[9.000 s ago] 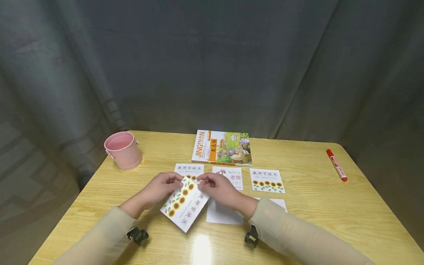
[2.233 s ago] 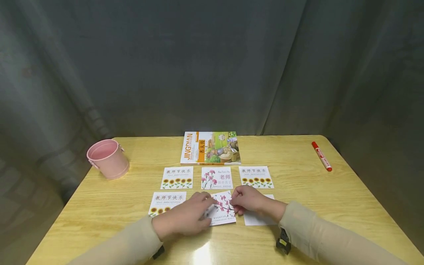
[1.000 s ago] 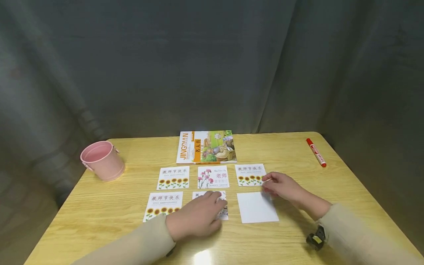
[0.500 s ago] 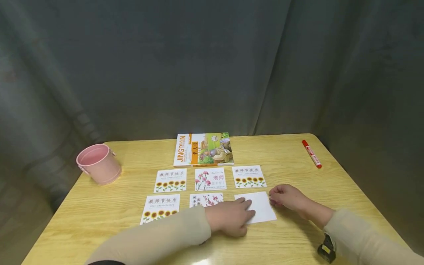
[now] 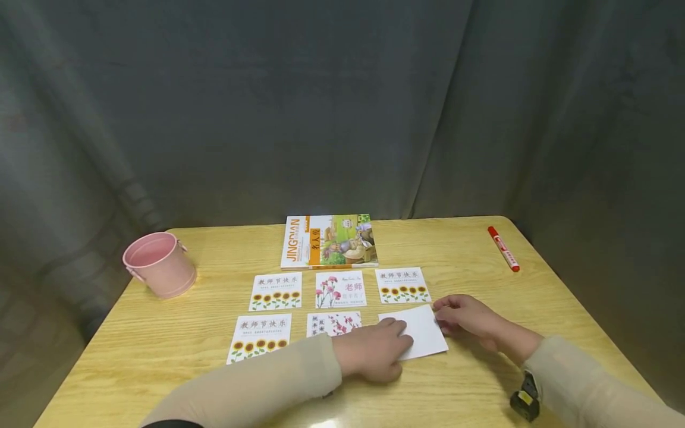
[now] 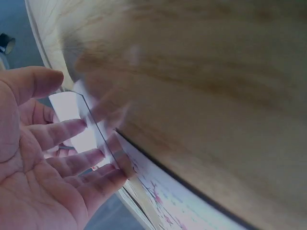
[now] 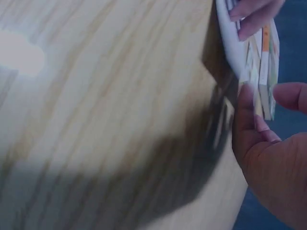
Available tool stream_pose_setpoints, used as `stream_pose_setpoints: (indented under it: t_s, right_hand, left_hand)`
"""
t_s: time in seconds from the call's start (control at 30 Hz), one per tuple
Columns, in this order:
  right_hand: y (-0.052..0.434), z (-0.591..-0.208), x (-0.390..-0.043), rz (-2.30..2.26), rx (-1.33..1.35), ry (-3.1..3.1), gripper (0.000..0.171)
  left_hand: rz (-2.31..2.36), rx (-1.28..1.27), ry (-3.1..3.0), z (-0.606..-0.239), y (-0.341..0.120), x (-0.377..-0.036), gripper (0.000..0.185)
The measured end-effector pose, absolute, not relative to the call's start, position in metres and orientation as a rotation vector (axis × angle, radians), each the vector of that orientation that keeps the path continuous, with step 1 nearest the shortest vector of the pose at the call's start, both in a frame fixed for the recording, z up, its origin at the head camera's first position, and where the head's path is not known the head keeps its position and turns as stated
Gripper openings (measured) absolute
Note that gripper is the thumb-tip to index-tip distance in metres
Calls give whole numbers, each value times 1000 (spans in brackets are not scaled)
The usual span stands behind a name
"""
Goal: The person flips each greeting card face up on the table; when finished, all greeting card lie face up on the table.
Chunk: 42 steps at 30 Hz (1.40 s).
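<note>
1. The blank white card (image 5: 423, 336) sits face down at the right end of the near row on the table.
2. It's slightly skewed, its right edge lifted a touch off the wood.
3. Left hand (image 5: 371, 355) presses its left part; right hand (image 5: 467, 318) pinches the right edge.

left hand (image 5: 374, 353): lying palm down, fingers extending forward, relaxed | left forearm: reaching in diagonally from lower left, sleeved | right hand (image 5: 467, 318): resting low, fingers curling leftward | right forearm: entering from lower right, sleeved
</note>
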State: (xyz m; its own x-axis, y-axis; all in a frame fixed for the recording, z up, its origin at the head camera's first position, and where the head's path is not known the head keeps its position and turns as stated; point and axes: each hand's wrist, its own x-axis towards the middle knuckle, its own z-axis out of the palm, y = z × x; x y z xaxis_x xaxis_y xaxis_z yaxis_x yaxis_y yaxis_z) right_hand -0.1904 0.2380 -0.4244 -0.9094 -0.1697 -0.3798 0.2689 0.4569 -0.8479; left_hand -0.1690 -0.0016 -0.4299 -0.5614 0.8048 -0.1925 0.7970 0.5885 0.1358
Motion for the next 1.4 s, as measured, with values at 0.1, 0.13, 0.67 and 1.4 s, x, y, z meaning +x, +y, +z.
stream_pose_setpoints:
  t_s: [0.1, 0.13, 0.67, 1.4]
  right_hand:
    - [237, -428, -192, -1440, 36, 2294, 27]
    - [237, -428, -192, -1432, 16, 2297, 23]
    - [249, -399, -214, -1617, -157, 2233, 19]
    - [241, -390, -212, -1853, -220, 2080, 21]
  left_hand:
    - [125, 1315, 2601, -427, -4, -170, 40]
    - [151, 1320, 2601, -426, -5, -171, 40]
    - [1219, 605, 2464, -412, -51, -216, 41]
    - [1926, 241, 1887, -412, -41, -222, 38]
